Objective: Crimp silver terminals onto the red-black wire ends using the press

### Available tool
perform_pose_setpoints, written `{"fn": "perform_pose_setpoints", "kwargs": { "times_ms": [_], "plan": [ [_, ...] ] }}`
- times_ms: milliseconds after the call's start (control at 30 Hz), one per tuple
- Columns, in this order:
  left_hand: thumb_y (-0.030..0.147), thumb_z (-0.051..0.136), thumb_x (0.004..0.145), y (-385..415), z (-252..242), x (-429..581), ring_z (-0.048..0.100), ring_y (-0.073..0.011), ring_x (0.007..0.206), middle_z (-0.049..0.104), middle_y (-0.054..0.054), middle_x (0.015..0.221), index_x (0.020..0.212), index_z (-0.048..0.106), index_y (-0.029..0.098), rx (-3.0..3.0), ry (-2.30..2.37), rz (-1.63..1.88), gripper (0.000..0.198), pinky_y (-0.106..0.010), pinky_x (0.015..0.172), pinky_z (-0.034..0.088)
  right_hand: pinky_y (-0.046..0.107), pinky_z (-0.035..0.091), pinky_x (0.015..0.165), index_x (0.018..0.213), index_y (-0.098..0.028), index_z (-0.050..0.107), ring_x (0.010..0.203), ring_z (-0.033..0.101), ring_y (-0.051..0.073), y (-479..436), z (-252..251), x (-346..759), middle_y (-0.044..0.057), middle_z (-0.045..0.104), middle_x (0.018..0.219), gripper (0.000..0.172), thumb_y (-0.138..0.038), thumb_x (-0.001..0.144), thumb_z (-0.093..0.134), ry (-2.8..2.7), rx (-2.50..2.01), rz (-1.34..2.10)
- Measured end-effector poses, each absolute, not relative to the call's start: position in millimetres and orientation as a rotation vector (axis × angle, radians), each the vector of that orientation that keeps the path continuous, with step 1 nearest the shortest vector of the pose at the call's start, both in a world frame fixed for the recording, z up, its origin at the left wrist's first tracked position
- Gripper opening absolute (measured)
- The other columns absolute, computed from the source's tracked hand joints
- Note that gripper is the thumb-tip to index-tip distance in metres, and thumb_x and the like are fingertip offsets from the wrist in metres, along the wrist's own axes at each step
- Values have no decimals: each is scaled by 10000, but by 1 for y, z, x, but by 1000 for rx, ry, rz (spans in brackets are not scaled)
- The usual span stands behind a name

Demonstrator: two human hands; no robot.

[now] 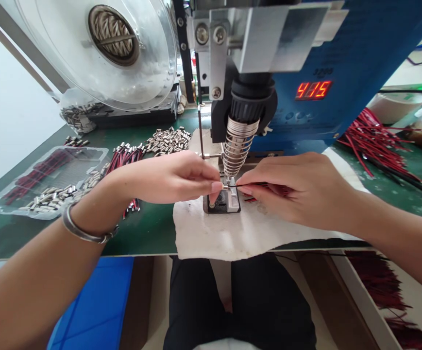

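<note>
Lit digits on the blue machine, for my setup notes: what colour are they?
The lit digits glow red-orange, showing best in the head view.

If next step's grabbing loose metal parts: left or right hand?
Likely the left hand: nearer the metal parts, though pinching a small metal piece. The right hand is farther off and holds a black wire.

Cloth (218, 238) offers room in front, a spring (238, 146) blocks behind
</note>
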State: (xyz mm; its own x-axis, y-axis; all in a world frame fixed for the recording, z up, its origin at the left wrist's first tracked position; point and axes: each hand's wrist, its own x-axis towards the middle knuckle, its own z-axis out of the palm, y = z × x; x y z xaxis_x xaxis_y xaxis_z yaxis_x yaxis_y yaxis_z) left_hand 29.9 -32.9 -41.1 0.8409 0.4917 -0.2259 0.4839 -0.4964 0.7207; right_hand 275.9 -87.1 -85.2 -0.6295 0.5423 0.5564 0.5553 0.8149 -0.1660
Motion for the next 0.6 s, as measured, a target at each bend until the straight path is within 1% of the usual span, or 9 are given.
{"fn": "perform_pose_setpoints", "kwargs": {
  "times_ms": [133, 233, 467, 600],
  "plan": [
    [255, 528, 1005, -34, -42, 31, 342, -71, 487, 389, 44, 552, 794, 693, 148, 2143, 711, 18, 289, -198, 449, 281, 288, 508, 650, 934, -177, 751, 728, 710, 161, -87, -83, 277, 39, 788, 857, 209, -153, 1011, 558, -2377, -781, 38],
    [273, 531, 1009, -34, -41, 30, 326, -72, 475, 372, 49, 543, 803, 698, 154, 2147, 705, -1, 291, -203, 446, 275, 286, 509, 666, 927, -176, 745, 733, 699, 158, -87, -83, 276, 40, 779, 853, 214, -147, 1011, 550, -2377, -771, 77],
    [286, 519, 1025, -33, -41, 31, 311, -69, 461, 361, 53, 534, 821, 711, 156, 2178, 687, -35, 309, -201, 437, 272, 290, 486, 632, 916, -197, 718, 703, 672, 158, -86, -84, 275, 24, 733, 802, 199, -161, 1010, 547, -2378, -816, 157],
    [304, 522, 1023, -33, -41, 31, 316, -71, 444, 360, 54, 520, 827, 720, 161, 2183, 697, -45, 313, -206, 429, 276, 290, 479, 635, 922, -185, 716, 706, 665, 156, -85, -84, 275, 29, 723, 804, 194, -161, 1012, 545, -2384, -812, 171]
  ]
}}
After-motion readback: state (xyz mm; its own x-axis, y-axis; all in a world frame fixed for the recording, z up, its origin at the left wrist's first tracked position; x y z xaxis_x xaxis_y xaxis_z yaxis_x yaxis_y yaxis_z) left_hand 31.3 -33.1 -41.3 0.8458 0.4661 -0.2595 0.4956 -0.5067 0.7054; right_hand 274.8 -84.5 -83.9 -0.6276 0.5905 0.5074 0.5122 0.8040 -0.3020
